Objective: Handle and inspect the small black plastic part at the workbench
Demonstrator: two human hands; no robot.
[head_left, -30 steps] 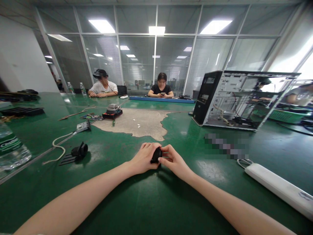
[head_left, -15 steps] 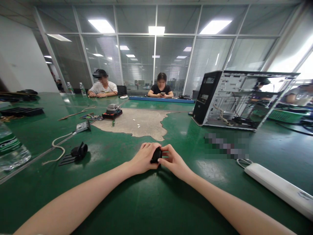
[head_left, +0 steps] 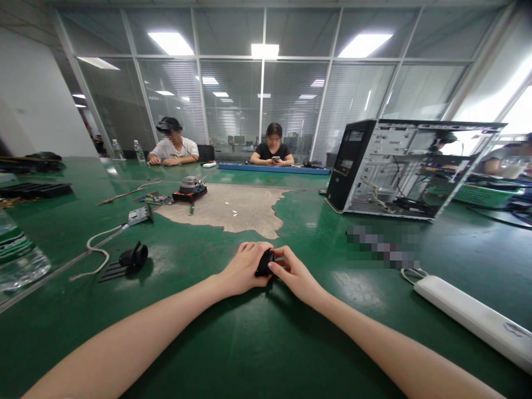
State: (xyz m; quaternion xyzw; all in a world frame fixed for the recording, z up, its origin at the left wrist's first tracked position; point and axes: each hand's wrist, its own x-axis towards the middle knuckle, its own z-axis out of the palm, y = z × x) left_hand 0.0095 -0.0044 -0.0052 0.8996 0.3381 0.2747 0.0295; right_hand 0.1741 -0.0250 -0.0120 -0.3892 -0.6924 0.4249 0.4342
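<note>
A small black object [head_left: 264, 265] is held between both hands, low over the green table [head_left: 249, 343] or resting on it. My left hand [head_left: 246, 267] wraps round its left side with the fingers closed. From the right, my right hand [head_left: 290, 268] grips it with bent fingers and the thumb at its near edge. The fingers hide much of the object, so its exact kind cannot be made out. Beyond the hands lies a bare beige patch [head_left: 249, 210] of the tabletop.
An open computer case [head_left: 353, 166] stands at the right, with a white power strip [head_left: 469, 316] nearer. On the left are a black slotted part [head_left: 133, 257], a metal piece with cable [head_left: 140, 215] and a bottle [head_left: 20, 255]. Two people [head_left: 172, 149] [head_left: 272, 152] sit across.
The thumb and fingers of my right hand have shifted slightly on the black object. My left hand keeps its hold. The view has moved very slightly.
</note>
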